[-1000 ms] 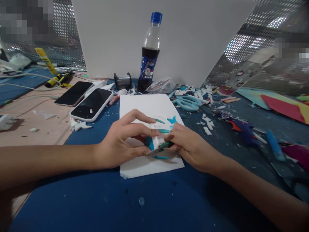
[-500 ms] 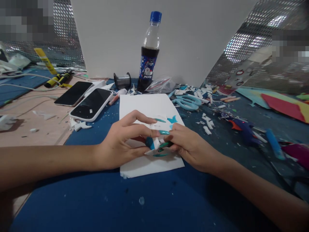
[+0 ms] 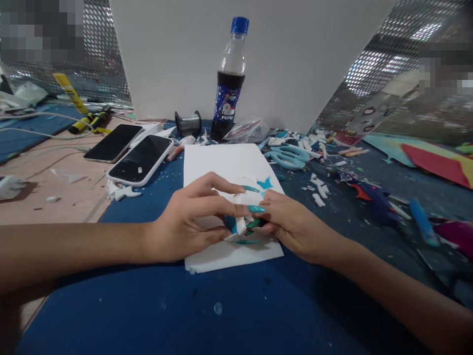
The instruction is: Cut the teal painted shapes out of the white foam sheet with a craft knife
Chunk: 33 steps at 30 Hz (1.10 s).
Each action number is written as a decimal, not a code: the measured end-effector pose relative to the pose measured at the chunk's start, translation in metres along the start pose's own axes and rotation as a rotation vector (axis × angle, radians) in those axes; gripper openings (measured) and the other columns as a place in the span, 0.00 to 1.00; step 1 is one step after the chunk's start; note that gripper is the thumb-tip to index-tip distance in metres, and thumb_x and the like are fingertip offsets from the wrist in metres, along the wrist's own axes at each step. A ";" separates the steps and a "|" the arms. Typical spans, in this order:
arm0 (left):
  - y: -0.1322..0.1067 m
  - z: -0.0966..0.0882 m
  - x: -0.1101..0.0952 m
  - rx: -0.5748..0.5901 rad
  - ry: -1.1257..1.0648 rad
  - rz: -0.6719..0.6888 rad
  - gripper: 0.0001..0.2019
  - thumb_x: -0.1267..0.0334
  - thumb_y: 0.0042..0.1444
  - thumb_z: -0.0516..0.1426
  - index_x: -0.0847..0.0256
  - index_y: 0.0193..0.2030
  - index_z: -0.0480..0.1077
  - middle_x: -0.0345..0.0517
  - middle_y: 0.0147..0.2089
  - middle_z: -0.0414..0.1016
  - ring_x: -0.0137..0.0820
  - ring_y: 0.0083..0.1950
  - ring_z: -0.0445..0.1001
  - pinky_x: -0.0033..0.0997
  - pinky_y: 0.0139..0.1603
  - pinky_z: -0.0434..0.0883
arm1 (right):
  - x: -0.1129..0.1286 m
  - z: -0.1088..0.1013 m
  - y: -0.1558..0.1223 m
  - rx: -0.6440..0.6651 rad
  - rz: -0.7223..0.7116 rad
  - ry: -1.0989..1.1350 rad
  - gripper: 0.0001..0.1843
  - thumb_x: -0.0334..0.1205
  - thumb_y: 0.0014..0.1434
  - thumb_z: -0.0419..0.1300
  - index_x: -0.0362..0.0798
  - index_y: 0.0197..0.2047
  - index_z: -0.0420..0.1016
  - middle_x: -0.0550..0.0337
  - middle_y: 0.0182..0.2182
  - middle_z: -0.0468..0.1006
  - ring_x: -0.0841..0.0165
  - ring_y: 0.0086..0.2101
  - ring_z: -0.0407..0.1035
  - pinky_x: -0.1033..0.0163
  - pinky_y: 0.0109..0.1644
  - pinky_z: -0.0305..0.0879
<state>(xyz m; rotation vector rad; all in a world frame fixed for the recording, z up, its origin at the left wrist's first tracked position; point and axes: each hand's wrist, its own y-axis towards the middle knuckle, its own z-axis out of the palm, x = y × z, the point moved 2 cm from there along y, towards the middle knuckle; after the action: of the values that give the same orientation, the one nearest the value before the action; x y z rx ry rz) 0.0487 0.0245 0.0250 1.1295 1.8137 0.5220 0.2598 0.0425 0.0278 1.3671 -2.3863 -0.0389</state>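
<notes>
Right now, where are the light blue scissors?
Head view, right of centre: the light blue scissors lie flat on the blue mat, just off the far right corner of the white foam sheet, among white scraps.

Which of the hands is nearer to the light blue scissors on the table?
Right. The right hand lies in front of the scissors, on the person's side; the left hand is farther, off to their left. Both hands pinch a small white piece.

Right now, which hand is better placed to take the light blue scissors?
Probably the right hand: the light blue scissors lie beyond it, right of the white foam sheet; the left hand is farther.
</notes>
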 end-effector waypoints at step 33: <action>0.000 0.001 -0.005 0.001 0.014 0.081 0.09 0.77 0.56 0.57 0.64 0.43 0.71 0.53 0.47 0.69 0.33 0.49 0.74 0.27 0.43 0.77 | 0.002 0.000 0.000 -0.033 -0.048 0.032 0.12 0.33 0.66 0.45 0.47 0.31 0.62 0.59 0.25 0.66 0.67 0.29 0.58 0.63 0.32 0.57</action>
<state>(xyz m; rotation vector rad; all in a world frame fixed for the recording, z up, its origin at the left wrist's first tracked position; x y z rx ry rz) 0.0509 0.0206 0.0268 1.2064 1.7861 0.5772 0.2590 0.0405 0.0281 1.3988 -2.3167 -0.0683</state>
